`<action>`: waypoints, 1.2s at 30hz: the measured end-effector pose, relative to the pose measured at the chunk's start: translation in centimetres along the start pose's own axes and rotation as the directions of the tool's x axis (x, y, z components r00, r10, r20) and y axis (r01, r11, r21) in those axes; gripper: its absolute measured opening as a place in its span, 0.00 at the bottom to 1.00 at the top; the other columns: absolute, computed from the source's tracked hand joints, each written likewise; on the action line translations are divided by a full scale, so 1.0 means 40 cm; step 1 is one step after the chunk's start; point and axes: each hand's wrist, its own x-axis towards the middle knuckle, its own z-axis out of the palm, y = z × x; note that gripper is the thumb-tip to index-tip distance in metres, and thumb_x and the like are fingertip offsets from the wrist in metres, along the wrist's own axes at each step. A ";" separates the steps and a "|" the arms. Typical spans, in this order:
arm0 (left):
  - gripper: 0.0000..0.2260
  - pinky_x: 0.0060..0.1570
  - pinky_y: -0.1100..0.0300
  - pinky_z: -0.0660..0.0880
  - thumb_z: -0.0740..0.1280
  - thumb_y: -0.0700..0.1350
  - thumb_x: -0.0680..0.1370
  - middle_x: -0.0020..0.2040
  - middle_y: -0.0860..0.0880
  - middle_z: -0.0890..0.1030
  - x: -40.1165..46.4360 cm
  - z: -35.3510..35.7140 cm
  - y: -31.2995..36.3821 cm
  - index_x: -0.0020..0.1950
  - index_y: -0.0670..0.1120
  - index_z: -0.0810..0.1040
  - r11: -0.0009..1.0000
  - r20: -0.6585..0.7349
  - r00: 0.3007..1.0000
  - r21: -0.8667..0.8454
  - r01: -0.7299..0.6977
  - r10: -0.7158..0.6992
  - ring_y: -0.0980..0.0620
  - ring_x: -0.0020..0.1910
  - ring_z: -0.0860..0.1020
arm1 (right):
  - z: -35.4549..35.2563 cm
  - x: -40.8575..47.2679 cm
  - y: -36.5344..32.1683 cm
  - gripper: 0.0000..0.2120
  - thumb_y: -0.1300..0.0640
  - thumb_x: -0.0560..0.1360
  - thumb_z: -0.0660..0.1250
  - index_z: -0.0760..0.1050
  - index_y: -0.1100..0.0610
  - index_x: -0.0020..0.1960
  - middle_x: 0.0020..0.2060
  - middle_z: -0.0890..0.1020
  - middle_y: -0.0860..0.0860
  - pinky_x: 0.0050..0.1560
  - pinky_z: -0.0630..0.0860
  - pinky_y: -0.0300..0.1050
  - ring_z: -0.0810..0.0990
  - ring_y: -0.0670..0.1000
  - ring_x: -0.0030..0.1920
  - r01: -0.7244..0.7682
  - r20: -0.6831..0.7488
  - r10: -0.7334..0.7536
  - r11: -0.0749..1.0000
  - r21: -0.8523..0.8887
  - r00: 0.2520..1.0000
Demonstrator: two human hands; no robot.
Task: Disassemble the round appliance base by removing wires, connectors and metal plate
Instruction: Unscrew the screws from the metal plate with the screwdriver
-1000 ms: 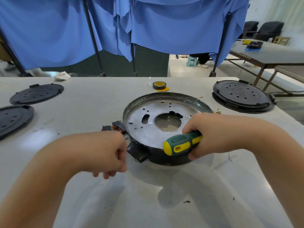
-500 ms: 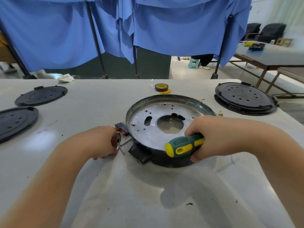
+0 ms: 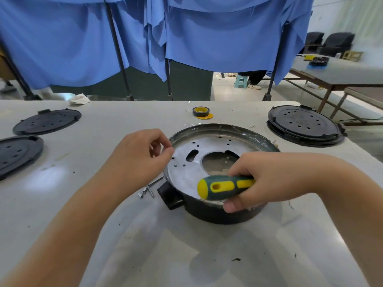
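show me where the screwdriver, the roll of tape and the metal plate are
screwdriver point(image 3: 224, 187): head view, on its green and yellow handle.
roll of tape point(image 3: 200, 111): head view, on its top.
metal plate point(image 3: 186, 175): head view, on bare metal.

Bright, even light from overhead; soft shadows pool on the white matte tabletop point(image 3: 207, 255) toward 6 o'clock, pale glare at 9. Wide-angle bending curves the edges; far background at 2 o'clock slightly soft.

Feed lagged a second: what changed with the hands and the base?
The left hand rose from the table beside the base to the metal plate's left rim, fingers pinched; what it pinches is unclear. The right hand still grips the screwdriver over the base, which stayed put.
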 end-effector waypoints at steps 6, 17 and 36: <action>0.03 0.36 0.72 0.70 0.70 0.53 0.72 0.37 0.63 0.79 -0.012 0.048 0.073 0.39 0.57 0.80 0.993 0.470 0.875 -0.088 -0.083 0.114 0.64 0.38 0.76 | -0.011 0.005 0.018 0.12 0.40 0.72 0.68 0.74 0.46 0.36 0.27 0.77 0.42 0.30 0.67 0.33 0.73 0.41 0.27 -0.104 -0.105 0.095 0.991 -0.086 0.990; 0.02 0.26 0.78 0.66 0.71 0.47 0.74 0.28 0.66 0.78 0.072 0.029 0.148 0.44 0.55 0.83 0.990 0.815 0.577 0.124 -0.069 -0.062 0.70 0.29 0.74 | 0.001 0.034 0.052 0.12 0.42 0.73 0.68 0.74 0.50 0.43 0.33 0.77 0.46 0.32 0.67 0.42 0.74 0.46 0.33 -0.286 -0.162 0.256 0.936 -0.206 0.953; 0.03 0.34 0.68 0.73 0.71 0.48 0.73 0.38 0.55 0.82 0.057 0.084 0.166 0.41 0.56 0.83 0.976 0.814 0.580 0.107 -0.191 0.024 0.62 0.30 0.75 | 0.010 0.058 0.058 0.14 0.41 0.73 0.66 0.72 0.51 0.39 0.33 0.76 0.48 0.33 0.68 0.42 0.73 0.47 0.33 -0.297 -0.164 0.266 0.932 -0.207 0.950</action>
